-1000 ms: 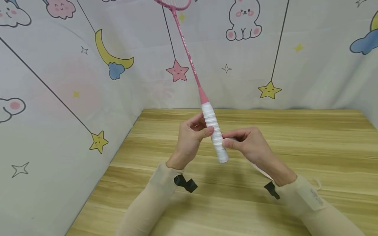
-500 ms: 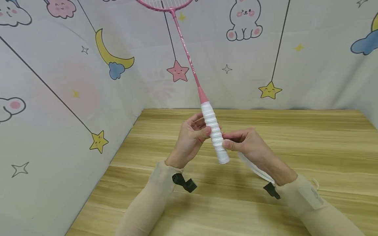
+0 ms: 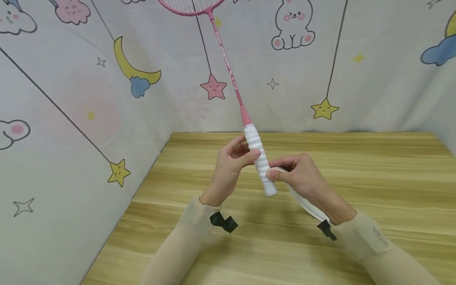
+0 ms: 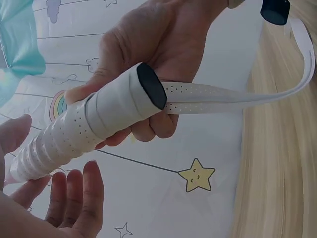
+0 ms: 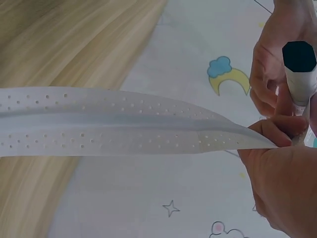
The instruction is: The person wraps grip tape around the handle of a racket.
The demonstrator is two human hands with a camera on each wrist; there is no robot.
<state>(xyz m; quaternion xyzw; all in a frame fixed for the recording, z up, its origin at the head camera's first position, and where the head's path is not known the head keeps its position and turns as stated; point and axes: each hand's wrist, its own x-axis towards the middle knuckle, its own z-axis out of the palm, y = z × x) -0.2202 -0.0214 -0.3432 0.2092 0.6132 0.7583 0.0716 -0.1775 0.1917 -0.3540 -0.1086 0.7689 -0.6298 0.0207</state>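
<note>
A pink badminton racket [image 3: 228, 65] slants up and away over the table, its handle [image 3: 257, 152] wrapped in ridged white overlays. My left hand [image 3: 229, 166] holds that handle between thumb and fingers around its upper half. Lower down, my right hand [image 3: 303, 172] pinches white perforated grip tape [image 3: 308, 206] right beside the handle. From the pinch the tape trails down toward the right forearm. In the right wrist view the tape [image 5: 109, 121] stretches broad and flat, with a raised ridge along its middle. The left wrist view shows the handle's dark butt end [image 4: 151, 85].
The wood-grain table [image 3: 374, 190] spreads beneath both hands. Behind and to the left hangs a pale cloth [image 3: 89, 79] printed with stars, moons and animals. Black camera mounts [image 3: 223, 222] are strapped at both wrists.
The racket has turned on its shaft, so more of its head shows at the top. My left thumb has shifted on the handle, and more of the hanging tape is visible.
</note>
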